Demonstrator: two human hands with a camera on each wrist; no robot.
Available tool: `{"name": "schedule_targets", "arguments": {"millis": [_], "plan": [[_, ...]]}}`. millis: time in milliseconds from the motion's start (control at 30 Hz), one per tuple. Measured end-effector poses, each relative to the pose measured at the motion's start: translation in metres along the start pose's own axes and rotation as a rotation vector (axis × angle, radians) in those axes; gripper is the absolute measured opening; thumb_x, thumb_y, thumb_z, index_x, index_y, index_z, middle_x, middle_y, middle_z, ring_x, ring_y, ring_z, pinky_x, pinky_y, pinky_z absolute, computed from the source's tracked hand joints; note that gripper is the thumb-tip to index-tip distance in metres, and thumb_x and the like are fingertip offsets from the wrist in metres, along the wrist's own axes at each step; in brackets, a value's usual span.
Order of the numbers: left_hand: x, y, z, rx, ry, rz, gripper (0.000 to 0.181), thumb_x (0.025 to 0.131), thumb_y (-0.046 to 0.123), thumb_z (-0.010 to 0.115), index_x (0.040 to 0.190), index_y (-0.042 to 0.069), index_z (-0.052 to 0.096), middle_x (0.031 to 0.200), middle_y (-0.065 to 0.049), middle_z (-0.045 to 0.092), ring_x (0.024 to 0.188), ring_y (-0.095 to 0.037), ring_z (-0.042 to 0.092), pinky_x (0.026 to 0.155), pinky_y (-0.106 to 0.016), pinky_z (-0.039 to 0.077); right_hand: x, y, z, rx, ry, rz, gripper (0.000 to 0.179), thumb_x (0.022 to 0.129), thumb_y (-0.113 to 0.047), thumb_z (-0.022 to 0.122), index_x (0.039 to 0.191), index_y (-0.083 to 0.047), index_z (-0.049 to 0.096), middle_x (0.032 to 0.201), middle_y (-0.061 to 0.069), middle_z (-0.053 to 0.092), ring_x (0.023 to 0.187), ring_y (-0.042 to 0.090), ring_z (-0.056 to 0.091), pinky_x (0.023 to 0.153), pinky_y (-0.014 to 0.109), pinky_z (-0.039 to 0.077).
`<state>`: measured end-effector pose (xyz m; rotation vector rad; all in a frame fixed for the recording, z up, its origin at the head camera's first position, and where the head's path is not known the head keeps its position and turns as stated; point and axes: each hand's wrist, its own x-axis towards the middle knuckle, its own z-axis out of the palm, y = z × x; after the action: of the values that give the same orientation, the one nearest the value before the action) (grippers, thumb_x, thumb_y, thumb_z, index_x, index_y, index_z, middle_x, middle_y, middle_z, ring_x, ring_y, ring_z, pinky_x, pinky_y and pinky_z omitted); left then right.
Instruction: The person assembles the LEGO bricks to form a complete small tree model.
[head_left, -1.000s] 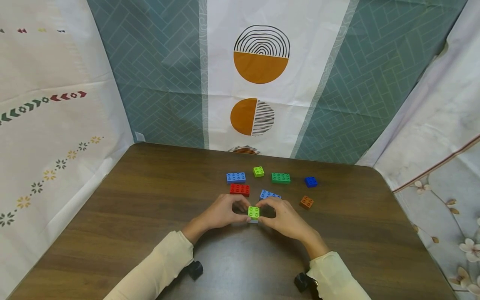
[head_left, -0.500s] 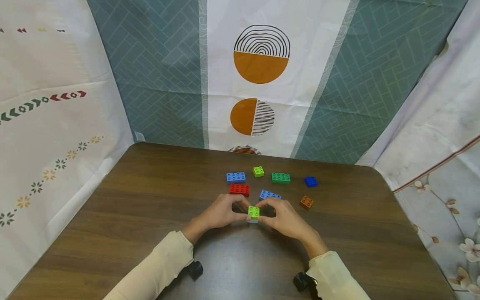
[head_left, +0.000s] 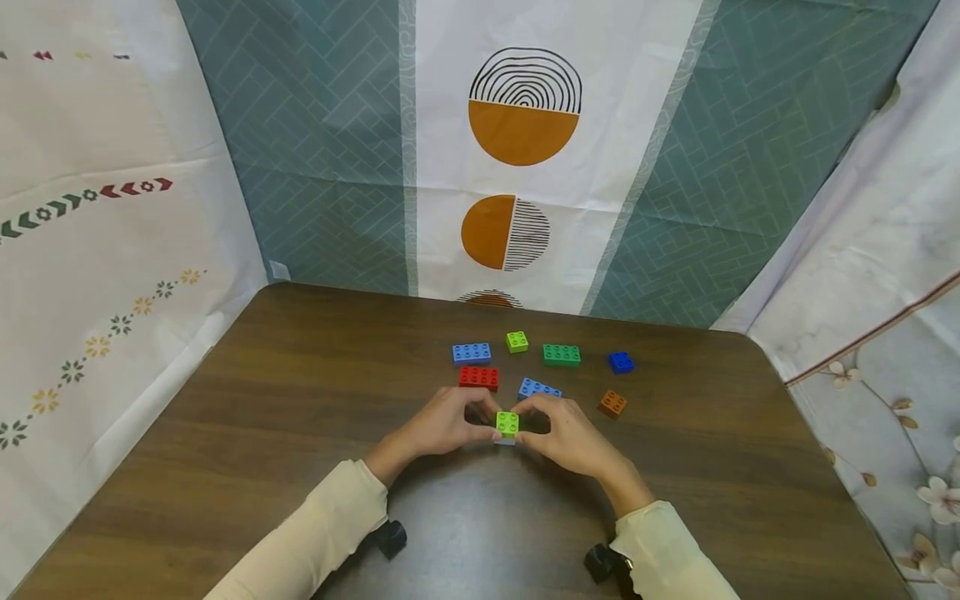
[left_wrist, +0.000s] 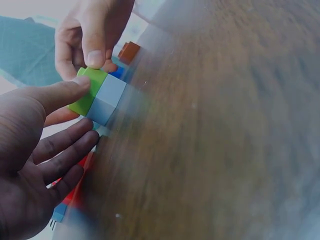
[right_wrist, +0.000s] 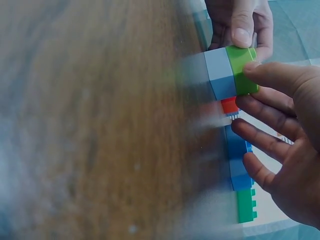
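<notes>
A lime green toy brick (head_left: 507,423) sits on top of a light blue brick (left_wrist: 106,98), edges lined up, on the table near its middle. From one side my left hand (head_left: 448,423) pinches the lime brick between thumb and forefinger; its other fingers stay spread in the left wrist view. My right hand (head_left: 567,431) pinches the same brick from the opposite side, thumb (right_wrist: 270,72) on its near face. In the head view the light blue brick shows only as a thin strip below the lime one.
Beyond the hands lie a red brick (head_left: 478,378), two blue bricks (head_left: 471,354), another lime brick (head_left: 517,342) and a green brick (head_left: 562,356). To the right are a dark blue brick (head_left: 621,362) and an orange brick (head_left: 612,404). Cloths hang behind the wooden table (head_left: 315,367).
</notes>
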<state>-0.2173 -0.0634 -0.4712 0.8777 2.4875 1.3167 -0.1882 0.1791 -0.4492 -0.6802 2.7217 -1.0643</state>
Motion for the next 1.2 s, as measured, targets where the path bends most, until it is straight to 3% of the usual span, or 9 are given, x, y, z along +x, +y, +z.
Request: {"name": "schedule_targets", "arguments": {"millis": [400, 633, 833, 1000, 1200], "plan": [[-0.001, -0.001, -0.002, 0.002, -0.011, -0.002, 0.022, 0.086, 0.023, 0.085, 0.104, 0.021, 0.072, 0.101, 0.008, 0.076, 0.095, -0.010, 0.070, 0.089, -0.029, 0.058, -0.002, -0.004, -0.003, -0.030, -0.011, 0.032, 0.038, 0.090, -0.022, 0.080, 0.126, -0.016, 0.070, 0.121, 0.001, 0.072, 0.116, 0.023, 0.063, 0.104, 0.057, 0.051], [-0.001, 0.000, -0.003, 0.015, -0.008, -0.001, 0.022, 0.086, 0.025, 0.085, 0.103, 0.020, 0.072, 0.101, 0.004, 0.077, 0.094, -0.012, 0.070, 0.088, -0.030, 0.058, -0.009, 0.003, -0.022, 0.029, 0.054, 0.013, 0.039, 0.091, -0.019, 0.079, 0.127, -0.009, 0.070, 0.122, 0.007, 0.073, 0.116, 0.028, 0.066, 0.103, 0.058, 0.053], [-0.001, 0.001, -0.004, 0.021, -0.022, -0.014, 0.023, 0.086, 0.025, 0.085, 0.104, 0.020, 0.071, 0.103, 0.005, 0.076, 0.096, -0.012, 0.069, 0.091, -0.030, 0.057, -0.017, 0.015, -0.038, 0.019, 0.104, 0.048, 0.038, 0.092, -0.020, 0.078, 0.128, -0.012, 0.070, 0.124, 0.005, 0.072, 0.118, 0.030, 0.066, 0.102, 0.058, 0.053], [-0.001, 0.002, -0.004, 0.017, -0.031, -0.030, 0.024, 0.087, 0.025, 0.084, 0.106, 0.021, 0.071, 0.105, 0.005, 0.076, 0.097, -0.011, 0.068, 0.093, -0.030, 0.056, -0.022, 0.023, -0.050, -0.034, 0.149, 0.080, 0.038, 0.091, -0.020, 0.079, 0.127, -0.013, 0.070, 0.122, 0.002, 0.072, 0.110, 0.027, 0.065, 0.094, 0.048, 0.056], [0.000, 0.002, -0.003, 0.014, -0.032, -0.027, 0.023, 0.088, 0.025, 0.084, 0.106, 0.022, 0.071, 0.105, 0.006, 0.075, 0.098, -0.009, 0.067, 0.093, -0.030, 0.056, -0.031, 0.037, -0.066, -0.050, 0.192, 0.115, 0.038, 0.091, -0.020, 0.079, 0.127, -0.010, 0.070, 0.121, 0.010, 0.072, 0.092, 0.024, 0.063, 0.075, 0.029, 0.055]]}}
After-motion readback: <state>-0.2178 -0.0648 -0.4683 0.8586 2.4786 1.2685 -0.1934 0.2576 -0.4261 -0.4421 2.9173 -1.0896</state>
